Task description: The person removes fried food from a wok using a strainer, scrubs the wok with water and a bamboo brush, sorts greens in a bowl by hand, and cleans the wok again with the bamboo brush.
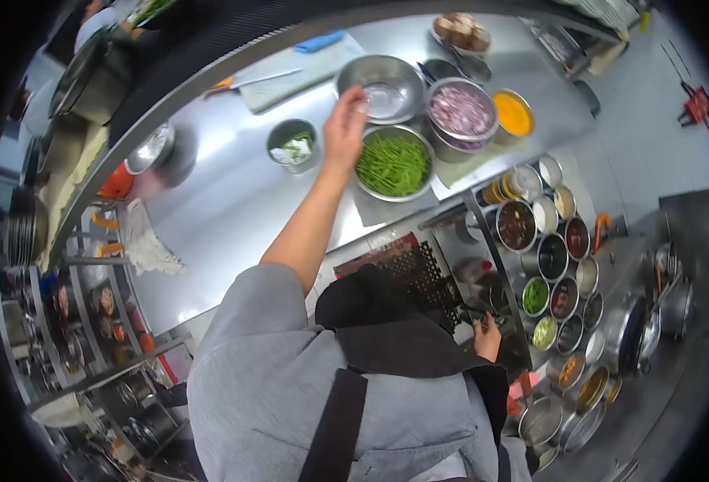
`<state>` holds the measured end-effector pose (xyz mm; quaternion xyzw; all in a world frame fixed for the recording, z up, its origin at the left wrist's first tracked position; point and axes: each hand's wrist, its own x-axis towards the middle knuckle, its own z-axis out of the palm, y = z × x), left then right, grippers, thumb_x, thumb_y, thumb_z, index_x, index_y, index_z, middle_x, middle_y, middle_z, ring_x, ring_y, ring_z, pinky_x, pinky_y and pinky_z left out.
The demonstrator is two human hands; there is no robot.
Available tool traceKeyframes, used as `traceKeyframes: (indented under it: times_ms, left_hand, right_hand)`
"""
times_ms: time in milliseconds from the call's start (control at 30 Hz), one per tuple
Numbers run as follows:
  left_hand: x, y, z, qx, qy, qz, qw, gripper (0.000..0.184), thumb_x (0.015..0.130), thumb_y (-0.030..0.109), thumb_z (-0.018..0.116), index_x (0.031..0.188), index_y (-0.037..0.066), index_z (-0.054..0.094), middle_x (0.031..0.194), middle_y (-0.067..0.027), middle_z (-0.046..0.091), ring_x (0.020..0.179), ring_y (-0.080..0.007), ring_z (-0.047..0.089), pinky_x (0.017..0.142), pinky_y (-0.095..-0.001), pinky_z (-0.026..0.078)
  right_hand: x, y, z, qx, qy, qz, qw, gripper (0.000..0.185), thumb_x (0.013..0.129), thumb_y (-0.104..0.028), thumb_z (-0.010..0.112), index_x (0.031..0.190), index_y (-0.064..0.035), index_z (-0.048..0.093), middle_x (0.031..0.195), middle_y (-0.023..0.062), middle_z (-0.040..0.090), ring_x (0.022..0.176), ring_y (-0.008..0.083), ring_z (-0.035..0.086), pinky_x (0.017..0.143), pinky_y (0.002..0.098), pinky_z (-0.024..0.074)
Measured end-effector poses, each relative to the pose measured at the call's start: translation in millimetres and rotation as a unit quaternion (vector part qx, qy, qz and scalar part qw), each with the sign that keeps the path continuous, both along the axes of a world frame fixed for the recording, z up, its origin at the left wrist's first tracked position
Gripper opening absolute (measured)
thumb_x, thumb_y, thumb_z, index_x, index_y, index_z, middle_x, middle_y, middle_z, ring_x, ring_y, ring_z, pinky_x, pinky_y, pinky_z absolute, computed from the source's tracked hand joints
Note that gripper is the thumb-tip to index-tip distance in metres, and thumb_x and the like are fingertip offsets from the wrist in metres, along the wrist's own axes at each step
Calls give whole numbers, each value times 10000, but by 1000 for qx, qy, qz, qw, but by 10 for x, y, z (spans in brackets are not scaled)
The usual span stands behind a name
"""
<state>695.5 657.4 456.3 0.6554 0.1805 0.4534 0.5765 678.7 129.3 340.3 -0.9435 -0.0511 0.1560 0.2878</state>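
My left hand [345, 132] is over the steel counter, at the near left rim of an empty-looking metal bowl [386, 90]; its fingers are held close together and what they grip, if anything, cannot be made out. Right beside it stands a bowl of cut green vegetables [394, 163]. A small metal pot [292, 145] with white and green pieces is left of my forearm. Lower right, my right hand [487, 336] is closed round a thin dark handle near the counter's edge; the rest of that object is unclear.
A bowl of chopped purple onion [461, 111] and an orange-yellow container [513, 116] stand at the right. Behind lies a cutting board [306, 72] with a knife [258, 79]. Several sauce and ingredient pots [553, 255] fill the right side. A white cloth [149, 241] hangs left.
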Motion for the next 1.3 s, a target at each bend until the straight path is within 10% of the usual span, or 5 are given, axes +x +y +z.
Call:
traceKeyframes:
  times_ms: [200,467,667,900,1300]
  left_hand:
    - [-1000,950,-85,-33,32,298,953,439,954,181,545,1340,-18,477,1315,-180,551,1215,-264,525,1038,-354,385]
    - [-1442,256,-882,-50,202,376,903,501,914,160,591,1359,-16,444,1299,-176,552,1190,-270,544,944,-362,475]
    - [-753,-474,-896,-20,253,181,950,246,900,110,596,1135,68,650,908,-107,698,777,-174,676,698,-305,540]
    - [-123,-931,-295,59,285,13,957,280,893,101,596,1166,44,625,929,-103,700,807,-156,674,727,-286,536]
    - [-105,-1217,-362,-30,507,-247,826,221,860,247,585,967,89,696,867,-128,698,801,-306,653,740,-401,507]
  right_hand:
    - [657,899,13,40,4,169,985,461,836,-139,698,1262,-12,577,1078,232,660,889,335,678,789,399,524]
    - [1155,1738,84,46,30,325,944,405,809,-127,706,1184,0,618,1006,225,667,877,357,668,779,410,522]
    - [1629,1905,275,110,38,385,916,363,805,-145,717,1136,-12,649,898,187,683,798,335,670,738,390,527]
    - [2261,1934,93,204,95,399,889,320,867,-111,685,1156,16,635,870,123,706,737,156,673,658,281,523]
    - [2349,2568,748,181,160,459,855,312,890,-178,652,1124,29,646,792,110,700,678,150,654,642,278,505]
